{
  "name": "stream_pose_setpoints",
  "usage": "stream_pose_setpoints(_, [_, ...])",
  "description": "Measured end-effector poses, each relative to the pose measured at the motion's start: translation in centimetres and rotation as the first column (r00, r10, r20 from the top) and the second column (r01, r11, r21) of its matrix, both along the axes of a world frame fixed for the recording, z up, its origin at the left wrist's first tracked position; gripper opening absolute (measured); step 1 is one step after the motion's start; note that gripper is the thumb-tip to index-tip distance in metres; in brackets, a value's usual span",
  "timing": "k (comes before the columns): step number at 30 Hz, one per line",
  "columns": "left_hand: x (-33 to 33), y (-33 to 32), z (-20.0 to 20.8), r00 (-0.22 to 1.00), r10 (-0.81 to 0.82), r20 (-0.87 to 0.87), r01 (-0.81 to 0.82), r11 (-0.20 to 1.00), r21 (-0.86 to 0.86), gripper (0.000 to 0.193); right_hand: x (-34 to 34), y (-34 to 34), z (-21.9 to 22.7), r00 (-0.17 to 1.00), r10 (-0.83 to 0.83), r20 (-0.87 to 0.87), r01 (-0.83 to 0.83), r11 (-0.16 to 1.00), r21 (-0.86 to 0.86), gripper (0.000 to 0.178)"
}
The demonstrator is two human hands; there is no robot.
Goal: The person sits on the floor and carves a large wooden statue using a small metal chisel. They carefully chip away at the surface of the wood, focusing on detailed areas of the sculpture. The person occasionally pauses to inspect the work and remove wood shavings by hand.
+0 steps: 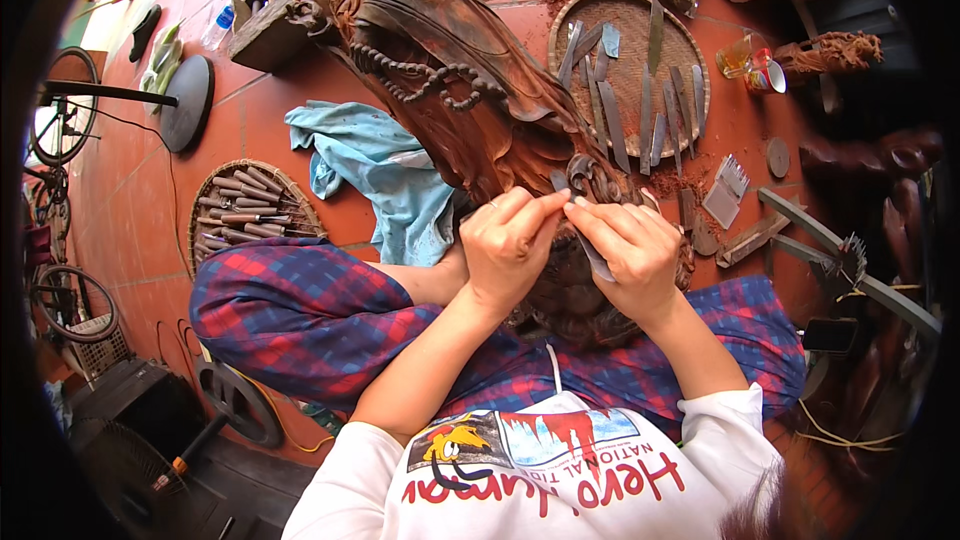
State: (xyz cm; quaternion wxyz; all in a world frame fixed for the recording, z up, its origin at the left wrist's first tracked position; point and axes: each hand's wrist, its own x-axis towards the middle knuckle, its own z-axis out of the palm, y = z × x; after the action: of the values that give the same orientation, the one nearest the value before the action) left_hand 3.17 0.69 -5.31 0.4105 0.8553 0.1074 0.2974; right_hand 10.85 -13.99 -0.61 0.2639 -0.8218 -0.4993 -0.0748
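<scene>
A large dark-brown carved wooden statue (480,50) with a carved bead string and draped folds lies in front of me, its near end at my crossed legs. My left hand (512,240) and my right hand (632,252) meet over this near end, fingers closed. Between them they grip a narrow grey metal file (597,260). One end sticks out beyond the fingertips beside a carved curl, and the other shows under my right palm. My hands hide the middle of the file and the spot it touches.
A round woven tray (690,32) holds several flat metal files. To the left are a basket (192,202) of wooden-handled chisels and a crumpled light-blue cloth (385,175). A cup (767,77), a clear case (726,192) and a metal stand (850,275) are on the right.
</scene>
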Motion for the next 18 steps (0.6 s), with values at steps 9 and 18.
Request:
stream_pose_setpoints(9, [-0.4,0.1,-0.1,1.0,-0.02,-0.002,0.02,0.999,-0.038,0.024,-0.8,0.0,-0.1,1.0,-0.017,-0.015,0.017,1.0,-0.01,0.031])
stream_pose_setpoints(18, [-0.5,0.3,0.0,0.998,-0.044,-0.038,0.043,0.999,-0.034,0.024,-1.1,0.2,-0.5,0.999,-0.043,-0.024,0.044,0.999,0.029,0.03])
